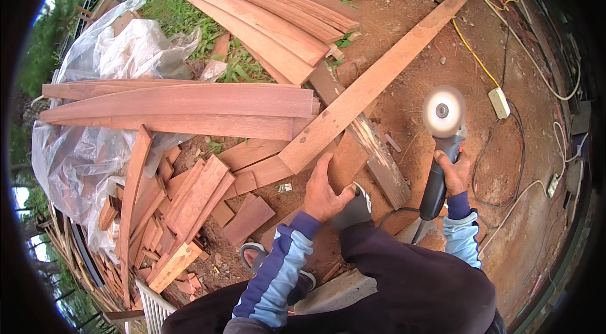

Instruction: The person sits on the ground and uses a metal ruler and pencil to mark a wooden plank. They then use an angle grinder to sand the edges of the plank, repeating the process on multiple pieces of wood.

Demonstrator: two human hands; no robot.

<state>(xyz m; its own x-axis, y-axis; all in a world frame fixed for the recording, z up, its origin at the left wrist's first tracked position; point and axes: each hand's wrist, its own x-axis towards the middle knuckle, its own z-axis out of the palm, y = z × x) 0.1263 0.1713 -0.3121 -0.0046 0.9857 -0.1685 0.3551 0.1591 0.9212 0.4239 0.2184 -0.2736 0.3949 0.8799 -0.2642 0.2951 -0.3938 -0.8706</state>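
My right hand is wrapped round the body of a black and grey angle grinder. Its round disc points away from me and looks blurred, as if spinning. My left hand is near my raised foot, thumb and forefinger spread apart; its other fingers are partly hidden. Just beyond it lies a short piece of brown board, close to the sandal on my foot. A long reddish plank slants from near my left hand to the far right, lying across a rough timber.
Stacked boards lie at the far left, more boards nearer. Offcuts are heaped left, beside plastic sheeting. On the dirt at right are a white socket block, a yellow cord and looped dark cable.
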